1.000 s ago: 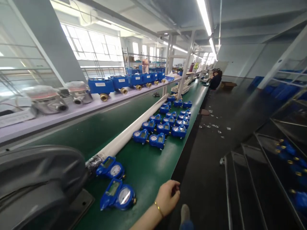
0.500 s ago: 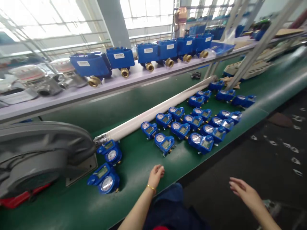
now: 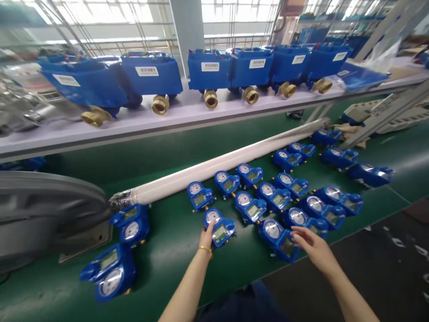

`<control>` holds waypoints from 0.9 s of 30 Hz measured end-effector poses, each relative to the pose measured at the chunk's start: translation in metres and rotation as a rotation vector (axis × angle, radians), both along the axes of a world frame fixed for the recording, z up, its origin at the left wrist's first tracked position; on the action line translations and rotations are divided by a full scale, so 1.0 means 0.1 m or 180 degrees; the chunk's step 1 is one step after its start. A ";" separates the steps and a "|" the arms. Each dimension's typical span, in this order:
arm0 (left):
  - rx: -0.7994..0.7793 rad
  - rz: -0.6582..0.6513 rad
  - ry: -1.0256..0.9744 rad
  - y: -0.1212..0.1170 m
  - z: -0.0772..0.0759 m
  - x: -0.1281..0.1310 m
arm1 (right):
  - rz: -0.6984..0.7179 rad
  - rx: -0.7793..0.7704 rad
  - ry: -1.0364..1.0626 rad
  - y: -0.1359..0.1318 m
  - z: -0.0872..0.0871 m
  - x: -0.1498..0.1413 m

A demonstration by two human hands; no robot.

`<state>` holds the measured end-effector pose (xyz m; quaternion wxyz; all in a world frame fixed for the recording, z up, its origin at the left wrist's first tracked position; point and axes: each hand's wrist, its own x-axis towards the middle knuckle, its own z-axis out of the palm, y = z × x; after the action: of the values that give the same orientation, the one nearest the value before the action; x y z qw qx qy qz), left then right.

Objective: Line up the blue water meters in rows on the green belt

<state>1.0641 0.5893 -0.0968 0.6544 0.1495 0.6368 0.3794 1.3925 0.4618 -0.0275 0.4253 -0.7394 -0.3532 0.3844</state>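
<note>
1. Blue meter (image 3: 221,233), head view: dial and display upward, on the green worktop (image 3: 164,255), at the near edge of a loose group.
2. Left hand (image 3: 205,238): thumb at the dial rim, other fingers hidden; whether the grip is closed cannot be told. Advised: bear on the casing, sparing the clear window.
3. Right hand (image 3: 317,251): fingers parted and slightly curved, nothing visibly held; beside a second meter (image 3: 268,236). Advised: come in low along the casing, minding the close neighbours, as protruding fittings could catch.
4. Surface: green, with some sheen; a long white roll (image 3: 187,175) lies behind the meters, and a dark grey housing (image 3: 43,201) stands at far left.
5. Shelf (image 3: 187,120), pale lilac: a row of larger blue units (image 3: 209,76), white labels and brass fittings facing outward.
6. Room: bright windows (image 3: 234,11) behind; dark floor (image 3: 372,264) with scattered pale bits.
</note>
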 end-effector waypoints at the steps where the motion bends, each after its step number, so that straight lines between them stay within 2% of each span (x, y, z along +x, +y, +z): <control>1: -0.0050 0.0018 -0.0053 -0.06 0.00 -0.05 | 0.0088 0.0071 -0.0065 0.17 0.05 0.09; 5: -0.0362 0.0151 -0.0249 -0.44 0.00 -0.29 | 0.0329 0.0345 -0.0493 0.90 0.28 0.42; 8: -0.0615 0.0535 -0.0218 -0.83 0.04 -0.44 | 0.0374 0.0497 -0.1106 1.48 0.40 0.39; 10: -0.0739 0.0849 -0.0167 -1.06 0.06 -0.47 | 0.0621 0.0607 -0.1375 1.86 0.45 0.13; 12: -0.0792 0.1118 -0.0126 -1.22 0.07 -0.48 | 0.1086 0.0662 -0.1656 2.20 0.46 -0.30; 14: -0.0794 0.1268 -0.0090 -1.30 0.05 -0.46 | 0.1571 0.0442 -0.2246 2.46 0.42 -0.78; 17: -0.0766 0.1312 0.0014 -1.30 0.04 -0.41 | 0.2100 -0.0277 -0.2915 2.72 0.30 -1.29; 19: -0.0699 0.1336 0.0096 -1.29 0.05 -0.37 | 0.2288 -0.0541 -0.3044 2.83 0.22 -1.41; 21: -0.0598 0.1390 0.0189 -1.29 0.06 -0.34 | 0.2444 -0.0565 -0.3122 2.92 0.19 -1.39; 24: -0.0527 0.1510 0.0288 -1.30 0.05 -0.30 | 0.2957 -0.0424 -0.3335 3.06 0.27 -1.30; 27: -0.0448 0.1555 0.0243 -1.30 0.04 -0.28 | 0.3590 -0.0220 -0.3574 3.20 0.50 -1.26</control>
<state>1.0357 0.4595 -0.0924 0.5275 -0.0405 0.7031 0.4751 1.2660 0.7818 0.0230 -0.0980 -0.5451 -0.8236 0.1224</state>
